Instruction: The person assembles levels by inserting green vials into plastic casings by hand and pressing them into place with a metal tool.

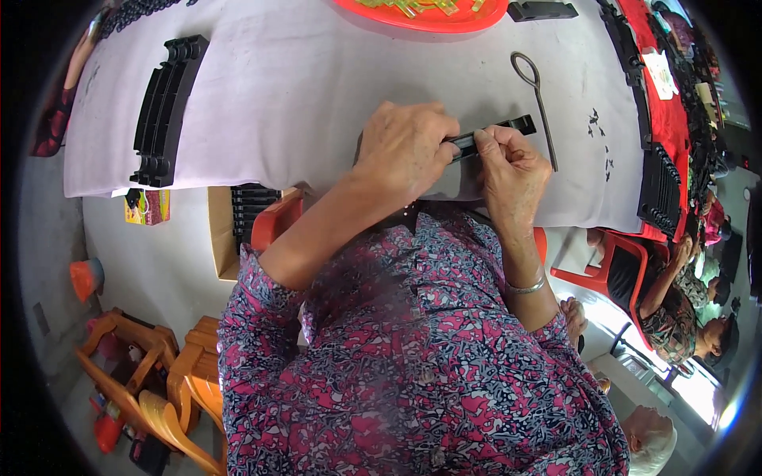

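Over the near edge of the cloth-covered table, both my hands are closed on one narrow black plastic strip. My left hand grips its left part, with the fingers curled and the far end of the strip hidden under them. With thumb and fingertips, my right hand pinches it near the middle. The strip's right end sticks out past that hand. Just right of it lies a thin dark metal rod with a loop at one end.
A red tray of yellow-green translucent pieces stands at the back, beside a black block. At left lies a long black slotted rack. Small black bits are scattered at right. Other people sit along the right side, near a red chair.
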`<act>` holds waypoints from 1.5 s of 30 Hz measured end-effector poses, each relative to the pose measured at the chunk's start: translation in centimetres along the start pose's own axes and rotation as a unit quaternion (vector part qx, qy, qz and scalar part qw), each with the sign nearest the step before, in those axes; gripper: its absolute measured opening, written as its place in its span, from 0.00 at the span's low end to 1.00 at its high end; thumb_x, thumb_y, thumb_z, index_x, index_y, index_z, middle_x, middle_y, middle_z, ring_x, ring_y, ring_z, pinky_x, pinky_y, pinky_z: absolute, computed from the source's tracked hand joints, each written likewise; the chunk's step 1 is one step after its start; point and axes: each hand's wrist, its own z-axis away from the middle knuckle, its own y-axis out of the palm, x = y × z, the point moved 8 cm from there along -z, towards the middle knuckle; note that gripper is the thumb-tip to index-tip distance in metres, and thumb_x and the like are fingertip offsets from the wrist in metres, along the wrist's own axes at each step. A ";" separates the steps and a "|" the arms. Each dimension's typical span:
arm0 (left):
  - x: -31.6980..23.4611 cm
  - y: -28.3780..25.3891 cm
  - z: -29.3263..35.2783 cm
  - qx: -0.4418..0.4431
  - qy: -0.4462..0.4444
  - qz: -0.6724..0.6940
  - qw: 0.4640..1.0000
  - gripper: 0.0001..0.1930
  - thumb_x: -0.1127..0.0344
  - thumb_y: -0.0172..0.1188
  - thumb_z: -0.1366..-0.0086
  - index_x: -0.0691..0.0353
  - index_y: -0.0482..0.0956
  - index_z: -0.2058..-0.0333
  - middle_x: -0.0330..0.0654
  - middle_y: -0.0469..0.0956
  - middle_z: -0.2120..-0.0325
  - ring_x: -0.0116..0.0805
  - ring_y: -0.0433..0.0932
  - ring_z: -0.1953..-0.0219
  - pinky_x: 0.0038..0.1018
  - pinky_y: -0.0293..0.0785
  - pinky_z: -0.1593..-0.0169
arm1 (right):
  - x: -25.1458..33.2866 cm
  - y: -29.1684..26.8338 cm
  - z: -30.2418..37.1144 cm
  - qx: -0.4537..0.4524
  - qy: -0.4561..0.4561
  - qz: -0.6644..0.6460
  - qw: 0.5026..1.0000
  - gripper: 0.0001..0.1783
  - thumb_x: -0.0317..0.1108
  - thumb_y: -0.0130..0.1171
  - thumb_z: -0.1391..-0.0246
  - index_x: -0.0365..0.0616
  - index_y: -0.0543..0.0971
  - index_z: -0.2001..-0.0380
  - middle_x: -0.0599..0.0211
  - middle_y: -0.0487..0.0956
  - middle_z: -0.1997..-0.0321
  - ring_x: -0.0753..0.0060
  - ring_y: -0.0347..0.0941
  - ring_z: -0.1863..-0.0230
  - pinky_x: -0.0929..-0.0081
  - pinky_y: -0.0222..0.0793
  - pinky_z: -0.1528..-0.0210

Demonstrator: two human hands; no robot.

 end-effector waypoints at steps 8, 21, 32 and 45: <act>-0.4 0.3 -0.6 0.007 -0.042 -0.055 0.998 0.06 0.68 0.61 0.42 0.63 0.80 0.67 0.46 0.77 0.71 0.53 0.76 0.66 0.45 0.67 0.62 | -0.6 0.0 0.7 0.026 0.038 -0.005 0.999 0.11 0.32 0.62 0.41 0.33 0.81 0.62 0.73 0.73 0.83 0.87 0.64 0.80 0.80 0.63 0.77; -1.1 0.8 -0.1 -0.001 0.013 -0.138 0.990 0.06 0.65 0.60 0.39 0.59 0.76 0.67 0.44 0.74 0.70 0.50 0.76 0.64 0.42 0.67 0.61 | 1.3 -0.7 1.4 0.050 -0.153 0.162 0.974 0.17 0.32 0.68 0.48 0.40 0.80 0.55 0.60 0.79 0.79 0.66 0.76 0.80 0.70 0.71 0.75; -0.9 0.7 -0.4 0.002 0.035 -0.100 0.994 0.07 0.67 0.63 0.43 0.59 0.79 0.65 0.43 0.76 0.71 0.46 0.78 0.65 0.41 0.66 0.60 | 0.9 -0.2 1.0 0.093 -0.120 0.114 0.982 0.19 0.34 0.68 0.48 0.38 0.79 0.54 0.60 0.79 0.78 0.70 0.75 0.80 0.72 0.70 0.75; -0.9 1.1 -1.9 0.040 0.060 -0.071 0.995 0.09 0.65 0.61 0.41 0.62 0.78 0.64 0.48 0.74 0.71 0.55 0.76 0.66 0.45 0.71 0.65 | -1.1 -0.1 0.2 0.135 -0.022 -0.032 0.990 0.18 0.29 0.70 0.50 0.37 0.78 0.55 0.71 0.78 0.81 0.86 0.71 0.79 0.80 0.67 0.76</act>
